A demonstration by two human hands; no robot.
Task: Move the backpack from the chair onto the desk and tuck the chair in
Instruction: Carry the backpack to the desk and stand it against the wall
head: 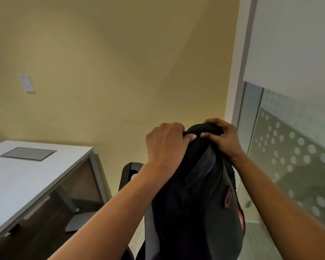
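Head view: both hands, left hand [165,141] and right hand [224,137], clench the top of the black fabric backpack [193,199], likely to share its weight. It hangs at right, well apart from the white rectangular desk [24,182] at left; dark chair [129,173] behind.

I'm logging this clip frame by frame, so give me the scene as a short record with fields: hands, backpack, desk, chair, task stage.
left hand: gripping the top of the backpack
right hand: gripping the same top, from the other side
backpack: black, upright, held by both hands
desk: white top, to the left, with a grey inset panel
chair: dark, only partly seen behind the left arm
task stage: backpack not yet on the desk
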